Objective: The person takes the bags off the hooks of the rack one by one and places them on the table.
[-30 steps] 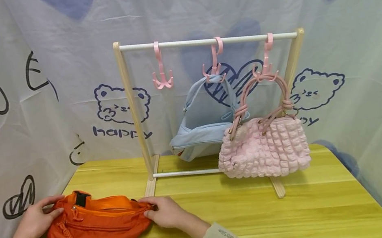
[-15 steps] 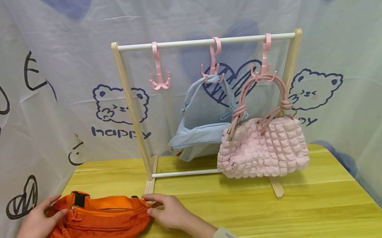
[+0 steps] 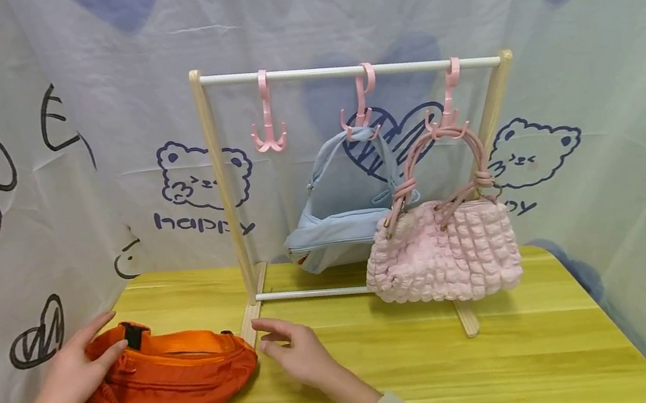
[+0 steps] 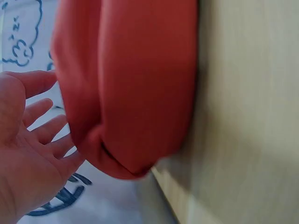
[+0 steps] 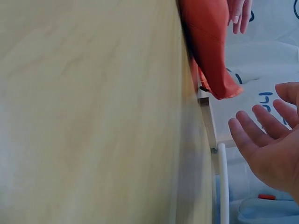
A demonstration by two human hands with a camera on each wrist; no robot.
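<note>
An orange waist bag [image 3: 170, 391] with a black buckle [image 3: 133, 336] lies on the table at the left of the head view. Over its left end is my left hand [image 3: 76, 374], thumb and fingers spread apart; the left wrist view shows the fingers extended beside the bag's end [image 4: 140, 93]. My right hand [image 3: 305, 354] is just off the bag's right end, with a small gap between. In the right wrist view the fingers of the right hand [image 5: 273, 140] are loosely extended and hold nothing.
A wooden rack with a white top bar [image 3: 310, 74] stands behind. From it hang a pink hook [image 3: 268, 122] bearing nothing, a light blue bag [image 3: 334, 234] and a pink puffy handbag [image 3: 443, 253] on two other hooks. The yellow wood-grain table [image 3: 511, 368] extends to the right.
My right hand has let go of the bag's right end and moved slightly right. My left hand has loosened from the left end, its fingers spreading and lifting. The bag has stayed nearly in place.
</note>
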